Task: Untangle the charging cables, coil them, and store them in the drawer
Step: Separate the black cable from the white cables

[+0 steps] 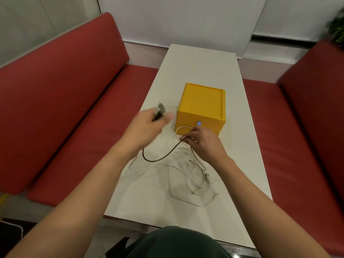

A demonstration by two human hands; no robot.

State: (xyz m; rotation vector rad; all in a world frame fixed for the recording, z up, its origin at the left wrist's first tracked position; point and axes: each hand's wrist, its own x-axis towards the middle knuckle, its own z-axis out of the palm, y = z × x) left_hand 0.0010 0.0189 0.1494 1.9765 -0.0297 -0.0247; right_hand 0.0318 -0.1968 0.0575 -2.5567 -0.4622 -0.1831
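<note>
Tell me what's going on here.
A person is pulling a black cable out of a tangle. The left grip holds its blurred plug end, raised to the left. The right grip pinches it further along, by the yellow box, which looks shut. White cables lie tangled on the table.

White table (204, 58) extends beneath and beyond both hands. A red padded bench (61, 94) lies outward of the left hand (147, 125), and a second red bench (307, 112) lies outward of the right hand (202, 142). White wall panels (186, 19) stand far beyond the hands, green foliage (337, 25) lies beyond and right of the right hand, and a dark green garment (178, 243) lies nearer than both.
</note>
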